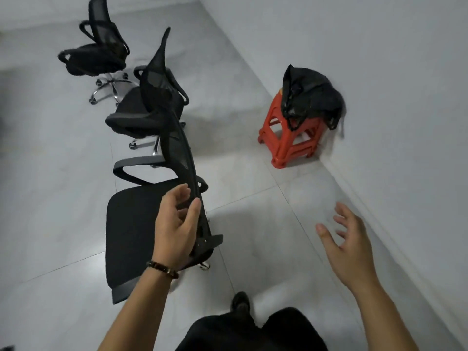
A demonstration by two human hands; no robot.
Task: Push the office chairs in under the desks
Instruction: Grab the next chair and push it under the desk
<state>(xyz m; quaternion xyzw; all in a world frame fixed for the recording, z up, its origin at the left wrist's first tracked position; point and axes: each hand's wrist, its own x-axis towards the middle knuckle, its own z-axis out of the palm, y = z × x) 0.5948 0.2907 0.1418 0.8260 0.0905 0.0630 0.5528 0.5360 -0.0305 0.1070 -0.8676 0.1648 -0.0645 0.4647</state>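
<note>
Three black mesh office chairs stand in a row on the pale tiled floor. The nearest chair is right in front of me, and my left hand grips the edge of its mesh backrest between thumb and fingers. My right hand hovers in the air to the right with fingers spread, touching nothing. The middle chair stands just beyond, and the far chair sits at the upper left. No desk is in view.
A stack of red plastic stools with a black plastic bag on top stands against the white wall on the right. The wall's baseboard runs diagonally close to my right side. My dark trousers and shoe show below.
</note>
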